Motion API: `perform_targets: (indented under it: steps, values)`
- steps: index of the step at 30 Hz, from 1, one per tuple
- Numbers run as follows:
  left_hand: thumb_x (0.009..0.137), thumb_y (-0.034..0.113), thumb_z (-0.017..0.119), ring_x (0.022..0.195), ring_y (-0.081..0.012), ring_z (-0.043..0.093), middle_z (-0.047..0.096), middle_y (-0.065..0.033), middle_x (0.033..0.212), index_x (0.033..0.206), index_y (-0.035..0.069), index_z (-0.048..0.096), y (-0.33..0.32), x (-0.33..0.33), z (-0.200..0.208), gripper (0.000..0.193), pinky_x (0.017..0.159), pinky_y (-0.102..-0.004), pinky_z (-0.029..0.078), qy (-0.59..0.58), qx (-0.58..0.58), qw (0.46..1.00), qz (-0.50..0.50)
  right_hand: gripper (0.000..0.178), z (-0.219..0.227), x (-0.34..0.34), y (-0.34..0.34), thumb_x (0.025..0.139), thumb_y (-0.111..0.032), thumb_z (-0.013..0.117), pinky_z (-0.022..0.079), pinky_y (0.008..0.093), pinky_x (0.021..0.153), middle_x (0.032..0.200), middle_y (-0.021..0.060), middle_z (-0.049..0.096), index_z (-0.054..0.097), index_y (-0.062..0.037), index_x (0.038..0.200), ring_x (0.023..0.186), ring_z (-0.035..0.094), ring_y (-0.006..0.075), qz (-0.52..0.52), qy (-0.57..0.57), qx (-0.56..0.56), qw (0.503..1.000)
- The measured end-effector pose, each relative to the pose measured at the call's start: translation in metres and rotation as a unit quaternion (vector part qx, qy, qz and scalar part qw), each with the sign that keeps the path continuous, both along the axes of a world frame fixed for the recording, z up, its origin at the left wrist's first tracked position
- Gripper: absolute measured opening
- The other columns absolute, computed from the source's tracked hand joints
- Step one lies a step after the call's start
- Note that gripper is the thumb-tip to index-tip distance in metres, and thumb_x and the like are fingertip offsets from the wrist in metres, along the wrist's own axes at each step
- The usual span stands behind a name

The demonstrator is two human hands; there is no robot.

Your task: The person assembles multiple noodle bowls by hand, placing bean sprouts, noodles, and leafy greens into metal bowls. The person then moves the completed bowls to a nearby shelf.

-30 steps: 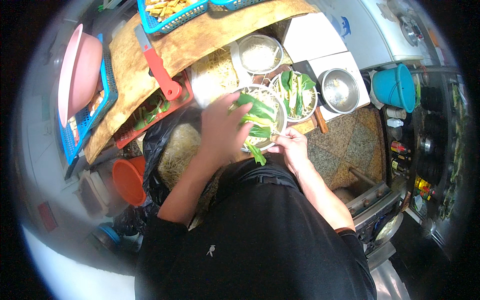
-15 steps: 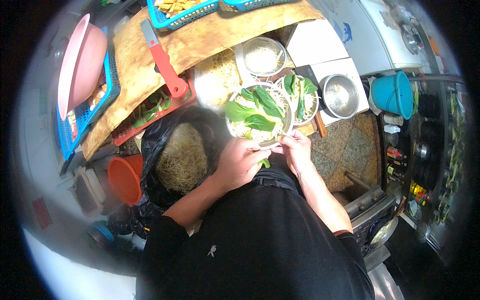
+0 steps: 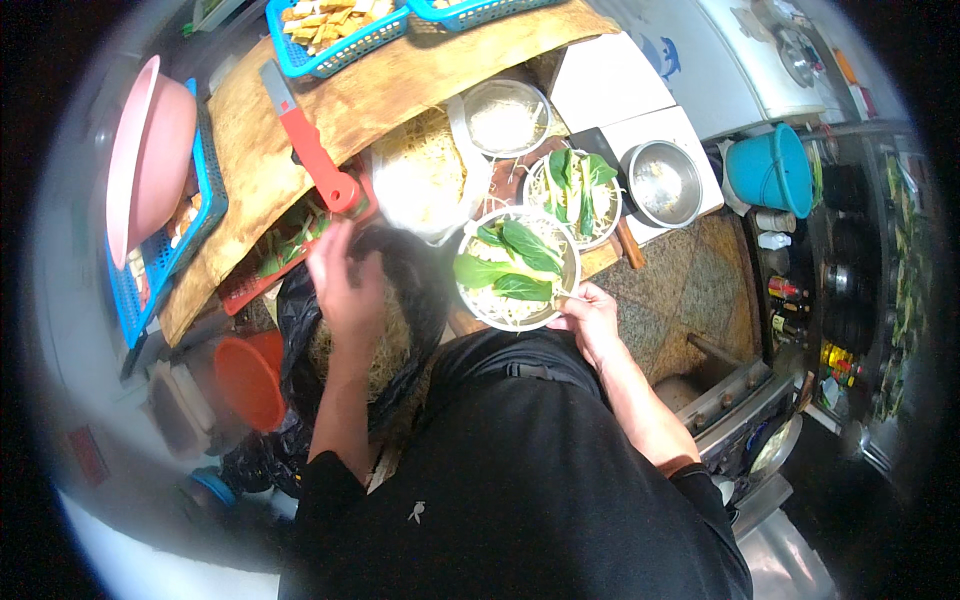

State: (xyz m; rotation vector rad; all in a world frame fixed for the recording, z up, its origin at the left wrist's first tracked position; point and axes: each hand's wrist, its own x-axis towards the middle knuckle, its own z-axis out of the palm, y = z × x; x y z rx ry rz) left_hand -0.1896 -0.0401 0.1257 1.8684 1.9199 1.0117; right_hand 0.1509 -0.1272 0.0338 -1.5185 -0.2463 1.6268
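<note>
My right hand (image 3: 590, 322) grips the near right rim of a round metal bowl (image 3: 512, 322), thumb at the edge. In it, leafy greens (image 3: 520, 250) lie over bean sprouts (image 3: 480, 300). Farther left, my left hand (image 3: 347, 285) is off the bowl, slightly blurred, with fingers stretched out and nothing seen in them. It reaches past the black plastic bag (image 3: 300, 325) of bean sprouts (image 3: 375, 350) toward a red basket (image 3: 240, 290) holding more greens (image 3: 285, 248). Just beyond its fingertips is a red-handled tool (image 3: 318, 155) with a flat grey end.
Behind the held bowl stand a second bowl of sprouts and greens (image 3: 588, 195), a tub of pale shreds (image 3: 420, 175) and a steel pot (image 3: 663, 185). A wooden board (image 3: 400, 85) bears blue baskets (image 3: 345, 50). An orange bucket (image 3: 250, 380) is at left, a teal bucket (image 3: 768, 170) at right.
My left hand has left the bowl and swung left and away toward the red basket. The bowl, now in my right hand only, sits slightly nearer; the small green piece by my fingers is gone from view.
</note>
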Motion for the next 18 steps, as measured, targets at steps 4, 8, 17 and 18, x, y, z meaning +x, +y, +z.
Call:
perform_targets:
  steps: [4, 8, 17, 18]
  values:
    - [0.097, 0.006, 0.07, 0.114, -0.0229, 0.064, 0.063, -0.0162, 0.13, 0.137, 0.0, 0.062, -0.021, 0.029, -0.035, 0.041, 0.095, -0.0334, 0.054, -0.192, -0.145, 0.969, -0.051, 0.009, 0.008, 0.002, -0.009, 0.09, 0.006, 0.069, 0.068, 0.0382, 0.064, 0.093, 0.0153, 0.075, 0.065, -0.0015, 0.089, 0.076, 0.076, 0.0241, -0.023, 0.049, 0.047, 0.997]
    - [0.101, 0.01, 0.067, 0.11, -0.0204, 0.065, 0.068, -0.0131, 0.123, 0.136, 0.0, 0.063, -0.027, 0.058, -0.078, 0.037, 0.096, -0.0332, 0.053, -0.283, -0.209, 0.936, -0.037, 0.009, 0.019, 0.018, -0.02, 0.09, 0.008, 0.068, 0.068, 0.0349, 0.063, 0.092, 0.0135, 0.075, 0.065, -0.0009, 0.09, 0.074, 0.076, 0.0226, -0.046, 0.035, 0.04, 0.998]
    - [0.105, 0.021, 0.066, 0.087, -0.0126, 0.069, 0.072, -0.0046, 0.111, 0.134, 0.002, 0.065, -0.014, 0.121, -0.141, 0.035, 0.07, -0.0261, 0.055, -0.387, -0.429, 0.814, -0.067, 0.009, 0.037, 0.058, -0.066, 0.09, 0.007, 0.069, 0.067, 0.0357, 0.063, 0.092, 0.0133, 0.074, 0.064, -0.0007, 0.088, 0.078, 0.076, 0.0224, -0.137, -0.025, 0.034, 0.99]
    - [0.106, 0.021, 0.066, 0.083, -0.011, 0.068, 0.071, -0.0034, 0.11, 0.135, 0.002, 0.064, -0.013, 0.127, -0.142, 0.035, 0.069, -0.0243, 0.055, -0.389, -0.453, 0.8, -0.052, 0.009, 0.037, 0.063, -0.069, 0.09, 0.007, 0.069, 0.067, 0.0358, 0.063, 0.092, 0.0134, 0.074, 0.064, -0.0008, 0.088, 0.078, 0.076, 0.0223, -0.14, -0.029, 0.027, 0.989]
